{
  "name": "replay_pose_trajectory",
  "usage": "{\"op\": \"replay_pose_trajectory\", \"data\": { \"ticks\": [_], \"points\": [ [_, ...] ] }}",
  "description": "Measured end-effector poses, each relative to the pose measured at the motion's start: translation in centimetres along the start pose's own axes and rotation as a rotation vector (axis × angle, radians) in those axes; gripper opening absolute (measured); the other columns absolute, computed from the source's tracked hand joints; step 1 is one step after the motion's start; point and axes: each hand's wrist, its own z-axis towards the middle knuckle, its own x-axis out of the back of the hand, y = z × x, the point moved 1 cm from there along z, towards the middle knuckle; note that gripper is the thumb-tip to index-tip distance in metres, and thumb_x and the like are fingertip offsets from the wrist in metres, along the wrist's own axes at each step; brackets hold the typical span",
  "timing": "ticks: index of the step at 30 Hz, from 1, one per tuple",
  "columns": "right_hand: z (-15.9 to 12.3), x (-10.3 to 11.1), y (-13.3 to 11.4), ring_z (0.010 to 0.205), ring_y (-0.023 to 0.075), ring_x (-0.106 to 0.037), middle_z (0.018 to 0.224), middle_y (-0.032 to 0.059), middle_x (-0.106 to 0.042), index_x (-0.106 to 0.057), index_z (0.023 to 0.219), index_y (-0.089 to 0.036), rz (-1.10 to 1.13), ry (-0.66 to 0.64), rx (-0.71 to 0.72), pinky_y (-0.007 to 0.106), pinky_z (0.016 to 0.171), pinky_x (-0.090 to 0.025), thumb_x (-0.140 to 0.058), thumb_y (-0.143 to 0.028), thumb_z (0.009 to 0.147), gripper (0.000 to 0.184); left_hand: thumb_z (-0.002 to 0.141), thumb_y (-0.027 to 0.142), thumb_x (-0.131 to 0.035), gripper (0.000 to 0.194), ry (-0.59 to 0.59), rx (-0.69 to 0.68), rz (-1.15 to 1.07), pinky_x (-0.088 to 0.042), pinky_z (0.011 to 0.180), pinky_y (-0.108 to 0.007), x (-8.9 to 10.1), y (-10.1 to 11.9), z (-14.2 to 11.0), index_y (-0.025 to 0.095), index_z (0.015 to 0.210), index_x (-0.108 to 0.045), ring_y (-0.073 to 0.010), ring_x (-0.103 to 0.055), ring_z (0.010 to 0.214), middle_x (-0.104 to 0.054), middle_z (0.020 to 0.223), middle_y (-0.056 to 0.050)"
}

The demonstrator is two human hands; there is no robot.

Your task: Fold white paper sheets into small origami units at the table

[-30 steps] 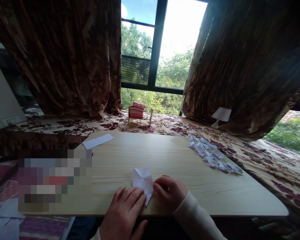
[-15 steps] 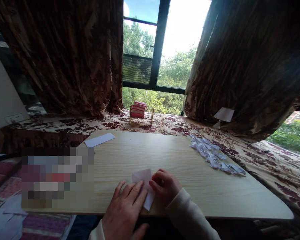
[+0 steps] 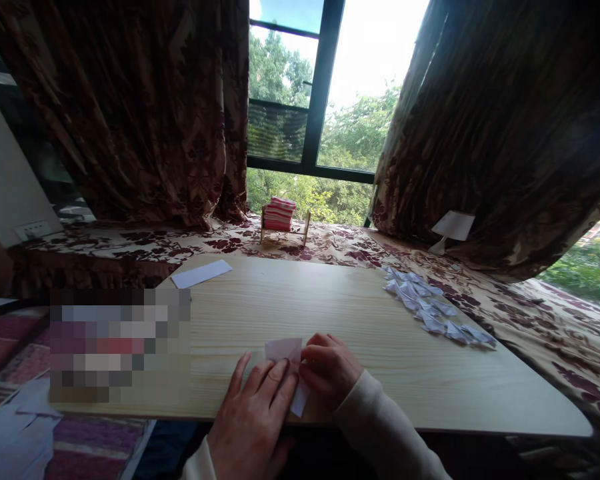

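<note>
A small white folded paper (image 3: 283, 349) lies near the front edge of the light wooden table (image 3: 330, 313). My left hand (image 3: 253, 417) rests flat on the paper's left part, fingers stretched out and pressing it down. My right hand (image 3: 329, 370) is curled, its fingertips pinching the paper's right edge. Much of the paper is hidden under both hands; only its top flap and a lower corner show.
A row of several folded white paper pieces (image 3: 433, 311) lies at the table's right edge. A white paper strip (image 3: 201, 273) sits at the far left corner. A small wooden rack with striped cloth (image 3: 280, 220) and a tiny white lamp (image 3: 447, 230) stand on the patterned ledge behind.
The paper's upper flap has been folded down, so less of it shows. Both hands have closed in over the paper. The view has tilted slightly downward.
</note>
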Motion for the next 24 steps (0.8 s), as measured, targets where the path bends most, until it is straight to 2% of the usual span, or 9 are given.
{"op": "replay_pose_trajectory", "data": {
  "ticks": [5,10,14,18,24],
  "points": [
    [-0.3,0.2,0.1,0.071,0.0161,-0.049,0.075,0.0024,-0.057,-0.065,0.075,-0.022,0.006,-0.017,0.083,0.029,0.067,-0.036,-0.057,-0.013,0.067,0.014,0.055,0.01,-0.05,0.069,-0.017,-0.019,0.043,-0.018,0.101,-0.053,-0.2,0.1,-0.1,0.019,0.123,-0.041,-0.0272,-0.04,0.114,-0.049,0.127,-0.008],
    [-0.7,0.7,-0.6,0.068,0.0154,-0.047,0.074,0.0031,-0.055,-0.064,0.076,-0.021,-0.045,-0.042,0.15,0.029,0.066,-0.035,-0.053,-0.016,0.072,0.013,0.058,0.01,-0.05,0.064,-0.005,-0.041,0.016,-0.017,0.102,-0.053,-0.3,-0.3,-0.2,0.021,0.121,-0.044,-0.0264,-0.041,0.113,-0.05,0.125,-0.007],
    [-1.2,1.0,-1.2,0.07,0.0165,-0.045,0.075,0.0039,-0.053,-0.065,0.078,-0.021,-0.073,-0.044,0.157,0.03,0.066,-0.035,-0.05,-0.017,0.074,0.016,0.056,0.008,-0.049,0.067,0.014,-0.018,0.019,-0.016,0.103,-0.052,-0.2,-0.1,-0.2,0.021,0.121,-0.044,-0.0254,-0.041,0.113,-0.051,0.124,-0.006],
    [-1.8,1.3,-1.4,0.07,0.0172,-0.043,0.075,0.0041,-0.052,-0.066,0.079,-0.022,-0.122,-0.049,0.158,0.03,0.064,-0.035,-0.052,-0.014,0.069,0.018,0.056,0.007,-0.049,0.066,0.003,-0.014,0.024,-0.014,0.103,-0.052,0.1,0.1,-0.2,0.022,0.12,-0.045,-0.0244,-0.041,0.112,-0.052,0.124,-0.005],
    [-2.0,1.2,-0.9,0.068,0.0157,-0.042,0.073,0.0031,-0.052,-0.067,0.084,-0.027,-0.21,-0.046,0.161,0.027,0.059,-0.031,-0.055,-0.013,0.075,0.021,0.058,0.006,-0.047,0.067,-0.004,-0.019,0.022,-0.011,0.103,-0.052,0.2,0.0,-0.1,0.021,0.123,-0.042,-0.0235,-0.041,0.112,-0.052,0.124,-0.003]
  ]
}}
